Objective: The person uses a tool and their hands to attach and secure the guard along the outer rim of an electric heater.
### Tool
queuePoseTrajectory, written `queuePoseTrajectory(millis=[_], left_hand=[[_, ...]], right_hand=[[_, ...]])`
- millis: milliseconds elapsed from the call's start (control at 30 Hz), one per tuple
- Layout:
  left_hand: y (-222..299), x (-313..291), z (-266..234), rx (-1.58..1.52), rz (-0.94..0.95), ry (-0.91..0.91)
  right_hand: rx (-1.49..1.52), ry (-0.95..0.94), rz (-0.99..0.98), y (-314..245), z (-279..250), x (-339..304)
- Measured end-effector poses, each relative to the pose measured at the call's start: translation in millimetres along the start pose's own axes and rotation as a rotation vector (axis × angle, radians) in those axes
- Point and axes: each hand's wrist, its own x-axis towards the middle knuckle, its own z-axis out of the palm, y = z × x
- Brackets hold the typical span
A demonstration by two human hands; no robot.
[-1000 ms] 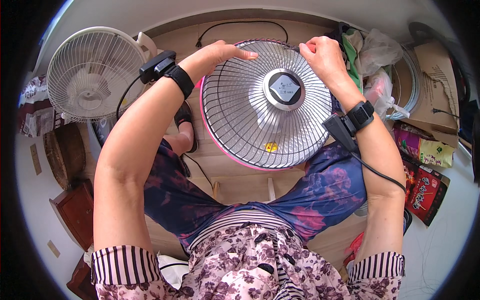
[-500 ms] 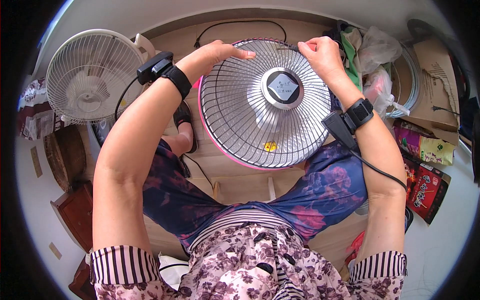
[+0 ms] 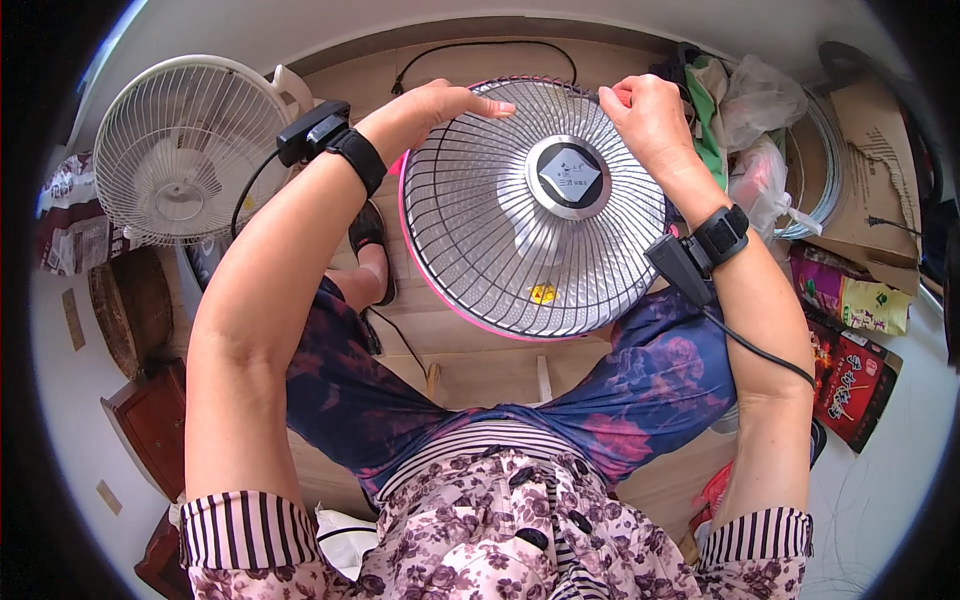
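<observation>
A round dish heater (image 3: 480, 230) with a dark wire grille, silver reflector and pink rim stands between my knees. At its centre sits a silver hub (image 3: 568, 178) with a diamond-shaped label. My left hand (image 3: 440, 108) holds the rim at the upper left, its thumb laid over the wires and its other fingers mostly hidden behind. By the upper right edge of the grille, my right hand (image 3: 645, 112) is closed in a pinch. Whatever lies between those fingertips is too small or hidden to make out.
At the left stands a white fan (image 3: 185, 150) beside a round wooden piece (image 3: 130, 310). On the right are plastic bags (image 3: 760, 100), coiled wire (image 3: 825, 180), torn cardboard (image 3: 875, 170) and a red package (image 3: 855, 385). A black cord (image 3: 490, 42) lies beyond the heater.
My right hand has shifted very slightly at the grille's edge, still pinched. The left hand keeps its place on the rim, and the heater's position in view moves only a little.
</observation>
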Motion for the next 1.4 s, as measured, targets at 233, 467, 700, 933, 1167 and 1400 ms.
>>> queuePoseTrajectory(millis=[233,467,700,933,1167,1400], left_hand=[[-11.9,10.1,-0.8,-0.023,0.001,-0.018],[-0.5,0.7,5.0,-0.022,0.012,-0.017],[1.8,-4.5,-1.5,-0.030,-0.030,-0.121],[12.8,-15.1,3.8,-0.019,-0.004,-0.107],[3.8,-10.4,3.8,0.018,0.027,-0.081],[3.8,-16.9,2.4,-0.059,-0.003,-0.132]], right_hand=[[0.013,-0.017,-0.011,3.1,6.7,1.9],[0.089,-0.017,0.025,10.5,4.5,1.6],[0.005,0.001,-0.007,-2.6,-2.4,-3.6],[0.016,-0.001,0.011,8.1,3.1,-3.4],[0.085,0.000,0.051,11.1,9.0,0.8],[0.130,0.027,0.096,12.5,10.4,-0.8]])
